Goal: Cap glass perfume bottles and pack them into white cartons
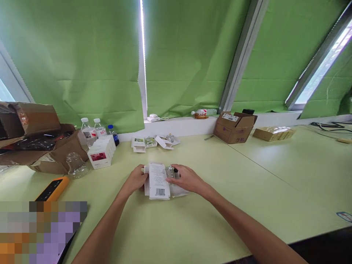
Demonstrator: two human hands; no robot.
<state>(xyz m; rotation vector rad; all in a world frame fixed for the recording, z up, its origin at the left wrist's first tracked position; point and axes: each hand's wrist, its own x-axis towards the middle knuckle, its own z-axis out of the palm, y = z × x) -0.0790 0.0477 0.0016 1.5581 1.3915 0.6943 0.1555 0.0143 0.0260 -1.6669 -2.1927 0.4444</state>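
Observation:
Low over the table in front of me is a white box (158,183) with printed text and a barcode. My left hand (137,178) is closed on the box's left edge, the fingertips partly hidden behind it. At the box's right side, my right hand (184,177) pinches a small clear glass-like item (169,172). A dark bit shows by the right fingers, and I cannot make out its kind. A whitish, thin wrapper (178,191) lies under the right hand. Farther back lie opened white cartons (139,145) with a clear glass item (150,141) by them.
To the left are a stack of white boxes (102,151), a clear plastic container (77,167), bottles (88,132), an open cardboard box (55,156) and an orange power strip (53,189). A brown carton (233,128) and a flat yellowish pack (273,134) stand back right.

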